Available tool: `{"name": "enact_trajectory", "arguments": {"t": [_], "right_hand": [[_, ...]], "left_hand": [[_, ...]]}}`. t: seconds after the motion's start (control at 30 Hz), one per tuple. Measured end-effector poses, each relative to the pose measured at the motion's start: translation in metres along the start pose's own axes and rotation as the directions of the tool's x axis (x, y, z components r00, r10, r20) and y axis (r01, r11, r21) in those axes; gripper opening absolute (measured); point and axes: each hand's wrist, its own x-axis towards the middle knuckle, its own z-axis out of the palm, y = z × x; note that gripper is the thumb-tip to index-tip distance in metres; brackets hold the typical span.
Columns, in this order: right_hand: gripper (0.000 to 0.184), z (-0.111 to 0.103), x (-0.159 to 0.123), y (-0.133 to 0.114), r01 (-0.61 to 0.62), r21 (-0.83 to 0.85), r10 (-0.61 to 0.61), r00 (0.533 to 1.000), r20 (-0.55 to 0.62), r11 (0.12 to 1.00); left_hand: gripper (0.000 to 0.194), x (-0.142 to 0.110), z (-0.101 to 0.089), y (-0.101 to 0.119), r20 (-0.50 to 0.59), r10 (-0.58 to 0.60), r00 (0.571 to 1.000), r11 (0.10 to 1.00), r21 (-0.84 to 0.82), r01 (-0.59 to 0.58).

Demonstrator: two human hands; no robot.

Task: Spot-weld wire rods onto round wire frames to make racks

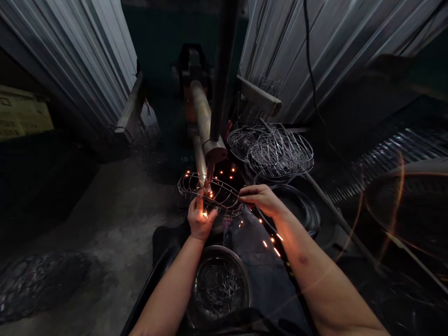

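Observation:
A wire basket (226,193), oval and made of thin metal rods, is held at the electrodes of a spot welder (209,135). My left hand (202,219) grips its near rim close to the electrode tips, fingers closed, with a bright glow by the fingers. Pinched between the fingers of my right hand (262,198) is the basket's right end. Orange sparks fly around the tips and past my right forearm. Below my hands, a round metal bowl (249,284) on my lap holds many short bent wire pieces (229,282).
Several wire frames (280,151) are heaped to the right of the welder. Coiled wire (310,210) lies beneath them. Corrugated metal sheets (101,51) flank the machine. A yellow crate (24,114) stands at far left, and a dark wire heap (42,284) lies on the floor.

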Motion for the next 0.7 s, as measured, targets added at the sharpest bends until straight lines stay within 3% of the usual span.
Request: {"name": "enact_trajectory", "arguments": {"t": [0.23, 0.47, 0.7], "right_hand": [[0.036, -0.002, -0.004, 0.002, 0.083, -0.054, -0.083, 0.997, 0.012, 0.995], [0.032, -0.006, -0.012, 0.0, 0.041, -0.025, -0.04, 0.998, 0.043, 0.999], [0.03, 0.002, 0.006, 0.002, 0.147, -0.103, -0.15, 0.989, -0.019, 0.984]], "left_hand": [[0.079, -0.003, -0.004, 0.003, 0.019, 0.005, 1.0, 1.0, -0.019, -0.005], [0.069, -0.005, -0.007, 0.008, 0.004, -0.003, 1.0, 0.997, -0.074, 0.003], [0.071, -0.002, -0.003, -0.001, -0.034, -0.023, 0.999, 1.0, -0.005, 0.023]]}}
